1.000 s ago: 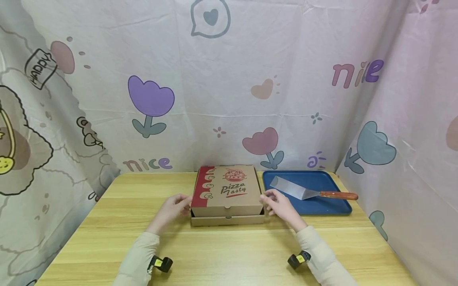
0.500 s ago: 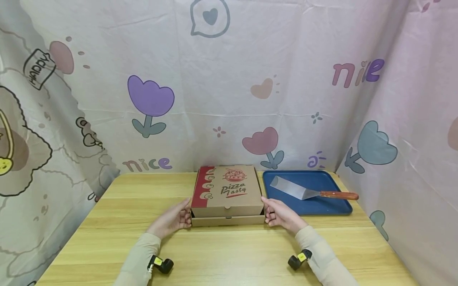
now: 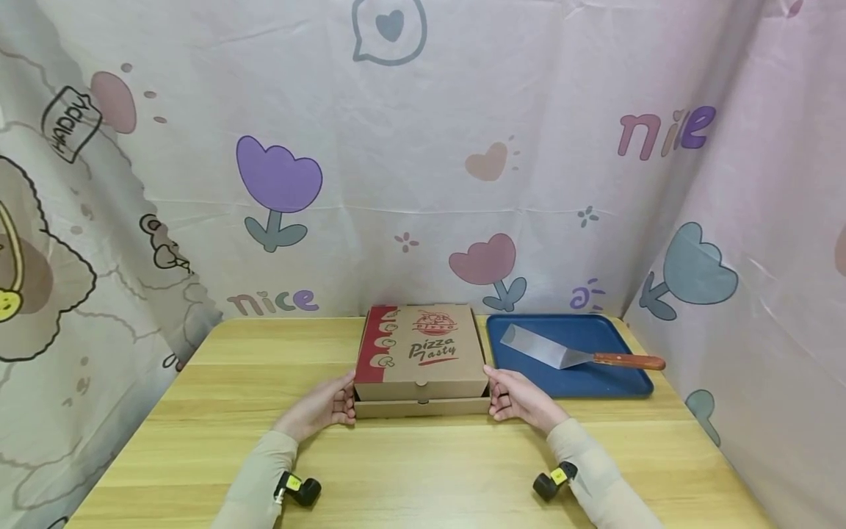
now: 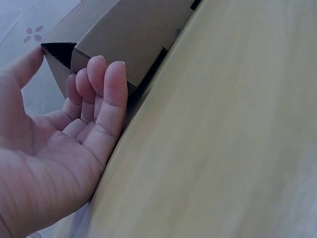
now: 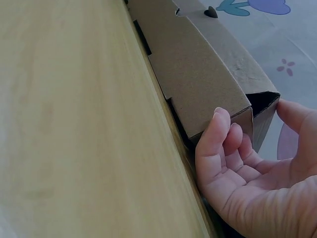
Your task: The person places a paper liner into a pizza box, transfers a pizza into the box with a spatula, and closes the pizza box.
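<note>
A cardboard pizza box [image 3: 432,353] with a red strip and printed lettering lies on the table, its lid slightly raised above the front wall of the base. At the front left corner, my left hand [image 3: 320,408] grips the box. The left wrist view shows the thumb of that hand [image 4: 54,139] on the lid's corner and curled fingers against the base. My right hand [image 3: 522,399] grips the front right corner likewise. In the right wrist view, the thumb of that hand [image 5: 257,173] touches the lid edge and its fingers curl at the base. The box's inside is hidden.
Right of the box, a blue tray [image 3: 611,386] lies on the wooden table [image 3: 416,470]. A metal spatula [image 3: 538,347] with a wooden handle rests across it, the handle reaching past the tray's right rim. A printed curtain [image 3: 396,147] hangs behind.
Both hands have closed in on the box's front corners, their fingers curling against the base and thumbs at the lid. The box, tray and spatula have stayed in place.
</note>
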Available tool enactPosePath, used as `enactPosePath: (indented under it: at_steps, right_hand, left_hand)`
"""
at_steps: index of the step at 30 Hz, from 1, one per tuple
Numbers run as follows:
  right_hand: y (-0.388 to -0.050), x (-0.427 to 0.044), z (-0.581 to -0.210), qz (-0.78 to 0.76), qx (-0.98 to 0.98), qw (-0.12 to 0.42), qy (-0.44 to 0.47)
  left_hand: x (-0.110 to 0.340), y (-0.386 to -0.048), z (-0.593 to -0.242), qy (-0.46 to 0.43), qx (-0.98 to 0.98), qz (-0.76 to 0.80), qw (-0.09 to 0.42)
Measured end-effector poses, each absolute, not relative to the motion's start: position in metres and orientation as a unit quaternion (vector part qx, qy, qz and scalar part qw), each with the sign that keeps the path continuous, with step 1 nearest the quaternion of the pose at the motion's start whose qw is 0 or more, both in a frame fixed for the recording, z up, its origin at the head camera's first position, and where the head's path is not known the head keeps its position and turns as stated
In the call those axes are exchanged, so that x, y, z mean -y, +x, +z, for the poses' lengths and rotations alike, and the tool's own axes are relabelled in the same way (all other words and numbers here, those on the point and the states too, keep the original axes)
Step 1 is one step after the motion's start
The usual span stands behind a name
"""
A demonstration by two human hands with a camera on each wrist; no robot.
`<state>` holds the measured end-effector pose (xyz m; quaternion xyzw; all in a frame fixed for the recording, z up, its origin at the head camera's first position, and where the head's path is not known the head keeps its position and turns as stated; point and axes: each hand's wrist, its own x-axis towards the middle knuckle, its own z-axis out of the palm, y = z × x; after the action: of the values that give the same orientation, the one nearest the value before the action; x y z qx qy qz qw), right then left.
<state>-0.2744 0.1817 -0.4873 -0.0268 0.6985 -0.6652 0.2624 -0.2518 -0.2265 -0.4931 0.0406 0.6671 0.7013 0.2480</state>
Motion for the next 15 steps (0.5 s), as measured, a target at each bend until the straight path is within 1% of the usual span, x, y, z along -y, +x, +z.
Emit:
enactPosePath:
  at_steps: [8,15]
  right_hand:
    - [-0.2755,-0.181,-0.4884,-0.663,-0.698,0.267,-0.04]
    - [-0.2743,-0.1823,-0.4907,-0.661,-0.704,0.255,-0.051]
  left_hand:
    - [0.2273,-0.2528,-0.4953,0.032,-0.67,0.7,0.244]
    - [0.2271,-0.254,-0.4955,0.038,-0.666,0.703,0.247]
